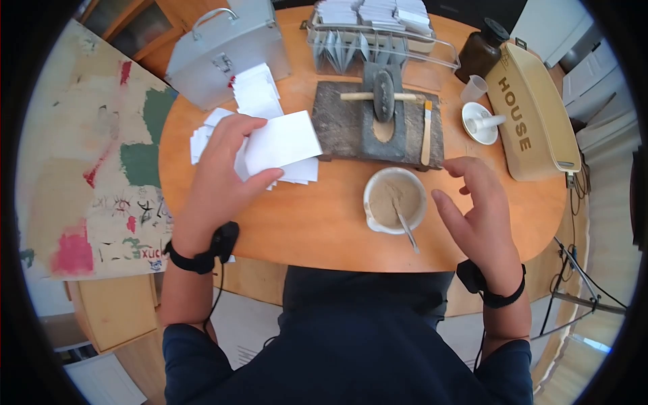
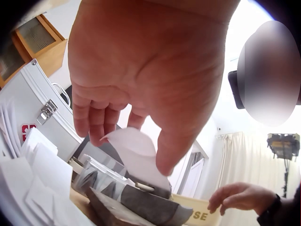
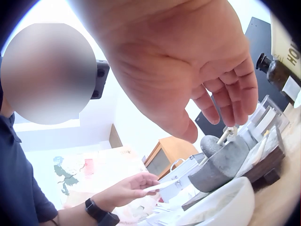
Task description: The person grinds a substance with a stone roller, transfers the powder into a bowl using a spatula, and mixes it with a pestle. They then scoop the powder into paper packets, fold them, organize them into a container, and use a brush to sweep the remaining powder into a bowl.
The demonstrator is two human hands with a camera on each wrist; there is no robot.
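My left hand [image 1: 219, 162] pinches a white sheet of paper [image 1: 287, 143] between thumb and fingers, over a pile of white papers [image 1: 258, 94] at the table's left. In the left wrist view the sheet [image 2: 134, 150] bends in a curve. My right hand [image 1: 480, 209] hovers with relaxed fingers and holds nothing. Beside it stands a white bowl [image 1: 368, 210] of beige paste, a metal spoon [image 1: 408, 233] leaning out of it. Behind the bowl, a stone grinding trough [image 1: 398, 145] carries a disc-shaped wheel [image 1: 383, 101] with a wooden handle. A flat brush [image 1: 426, 138] lies to its right.
A silver metal case [image 1: 223, 64] is at the back left, a rack of paper packets [image 1: 337, 50] at the back. Rightward stand a dark bottle [image 1: 480, 50], a plastic cup [image 1: 474, 88], a small white mortar with pestle [image 1: 486, 123] and a cream HOUSE box [image 1: 530, 115].
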